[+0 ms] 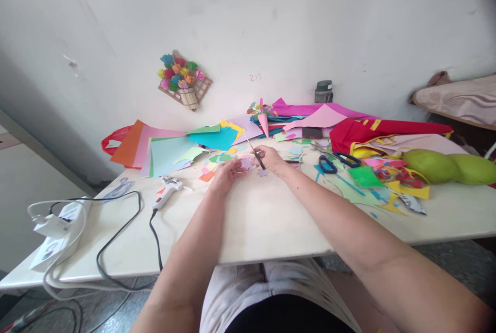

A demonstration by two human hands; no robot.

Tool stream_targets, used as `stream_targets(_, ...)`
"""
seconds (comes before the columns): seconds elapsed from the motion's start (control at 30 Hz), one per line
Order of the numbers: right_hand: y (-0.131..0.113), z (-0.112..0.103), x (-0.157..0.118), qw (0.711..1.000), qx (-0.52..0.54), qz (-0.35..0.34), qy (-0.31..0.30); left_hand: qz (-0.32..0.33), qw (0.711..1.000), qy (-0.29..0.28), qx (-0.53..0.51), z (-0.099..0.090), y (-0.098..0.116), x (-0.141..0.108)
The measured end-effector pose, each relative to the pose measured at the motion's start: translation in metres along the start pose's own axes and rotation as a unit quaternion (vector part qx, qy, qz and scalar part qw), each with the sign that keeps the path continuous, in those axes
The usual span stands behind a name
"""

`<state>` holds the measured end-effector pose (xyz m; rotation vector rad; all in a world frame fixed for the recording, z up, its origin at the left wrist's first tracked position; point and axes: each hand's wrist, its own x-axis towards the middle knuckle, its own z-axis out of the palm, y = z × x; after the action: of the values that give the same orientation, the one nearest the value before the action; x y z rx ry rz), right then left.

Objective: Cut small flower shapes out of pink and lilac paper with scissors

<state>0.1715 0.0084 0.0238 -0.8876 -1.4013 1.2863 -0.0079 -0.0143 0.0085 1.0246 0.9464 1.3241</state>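
In my right hand is a slim tool with a black handle and a thin metal shaft pointing up and left; its exact kind is hard to make out. My left hand is palm inward, fingers curled, with a light purple paper flower at its fingertips. Another small purple paper flower lies on the table just below the tool. Around my hands are small cut paper pieces, among them an orange scrap and green ones.
A glue gun with its cord lies left, near a white power strip. Coloured paper sheets spread along the back. A pink cone of paper flowers stands there. Blue-handled scissors, scraps and green fruit are right.
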Motion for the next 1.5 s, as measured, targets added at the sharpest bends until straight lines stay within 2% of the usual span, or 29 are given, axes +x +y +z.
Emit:
stream_targets(0.17, 0.003, 0.003, 0.000, 1.000, -0.005, -0.008, -0.014, 0.014, 0.997, -0.045, 0.057, 0.003, -0.003, -0.005)
stream_targets(0.37, 0.001, 0.007, -0.002, 0.999, -0.010, -0.014, -0.029, 0.032, 0.996, -0.030, 0.072, 0.000, -0.005, -0.003)
stream_targets(0.57, -0.004, -0.004, -0.004, 0.999, -0.023, 0.009, -0.030, 0.032, 0.999, 0.000, 0.040, -0.003, -0.003, -0.001)
stream_targets(0.8, -0.005, -0.012, -0.008, 0.986, -0.047, 0.057, -0.147, 0.037, 0.999, 0.020, 0.026, -0.003, -0.002, -0.001)
stream_targets(0.97, -0.003, -0.011, -0.009, 0.977, -0.081, 0.039, -0.193, 0.040, 0.999, 0.015, 0.006, -0.003, -0.001, -0.002)
stream_targets(1.3, 0.000, -0.010, -0.006, 0.973, -0.103, 0.011, -0.206, 0.059, 0.998, 0.023, -0.002, -0.001, 0.000, -0.003)
stream_targets(1.5, 0.003, -0.010, -0.006, 0.972, -0.117, 0.007, -0.205, 0.050, 0.998, 0.024, 0.002, -0.001, -0.001, -0.003)
